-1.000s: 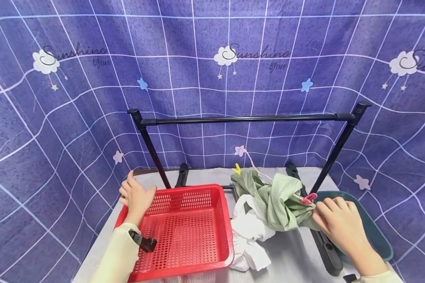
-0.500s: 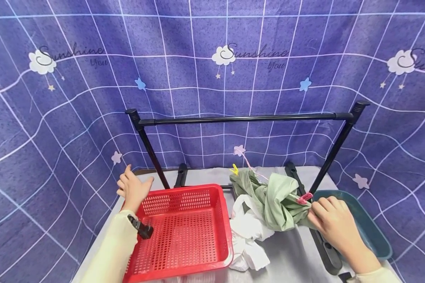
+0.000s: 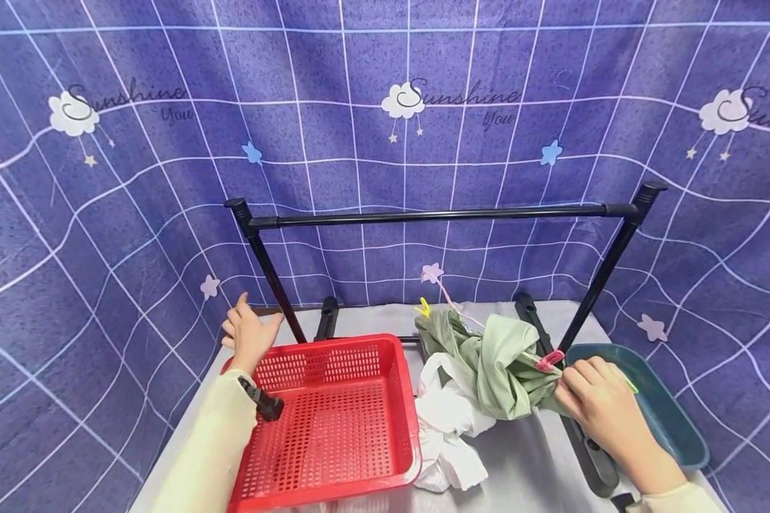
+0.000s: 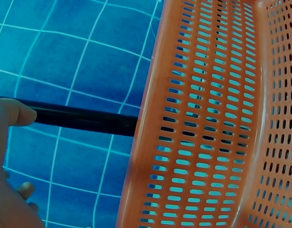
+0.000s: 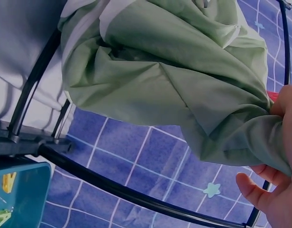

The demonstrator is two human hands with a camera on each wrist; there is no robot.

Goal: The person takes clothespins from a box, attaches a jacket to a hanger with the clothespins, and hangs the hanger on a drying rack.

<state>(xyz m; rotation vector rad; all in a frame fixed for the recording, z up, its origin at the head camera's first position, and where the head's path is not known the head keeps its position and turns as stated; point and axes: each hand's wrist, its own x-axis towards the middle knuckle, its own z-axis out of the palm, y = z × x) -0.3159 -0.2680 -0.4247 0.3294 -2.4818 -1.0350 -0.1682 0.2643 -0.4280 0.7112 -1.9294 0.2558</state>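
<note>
My right hand [image 3: 603, 399] grips a bunched end of a sage-green cloth [image 3: 507, 356]; the right wrist view shows the folds [image 5: 150, 90] gathered between thumb and fingers. Just beside that grip, a pink clothespin [image 3: 550, 360] is clipped on the cloth. A yellow clothespin [image 3: 423, 308] sits at its far left corner, with a pink cord [image 3: 448, 296] near it. My left hand [image 3: 252, 331] is held with fingers spread and nothing in it, over the back left corner of a red perforated basket [image 3: 398, 406]. In the left wrist view this hand [image 4: 13, 156] overlaps a black pole [image 4: 84, 118].
A black rack with a horizontal bar [image 3: 436, 215] stands at the back, its foot [image 3: 590, 456] beside my right hand. White plastic bags [image 3: 449, 427] lie between basket and cloth. A teal bin [image 3: 670, 420] at right holds yellow and green clips [image 5: 3, 216]. A patterned curtain [image 3: 359, 142] hangs behind.
My left hand has risen slightly and shifted a little right since half a second ago. My right hand keeps its grip on the cloth, almost still. A green clip now shows beside it.
</note>
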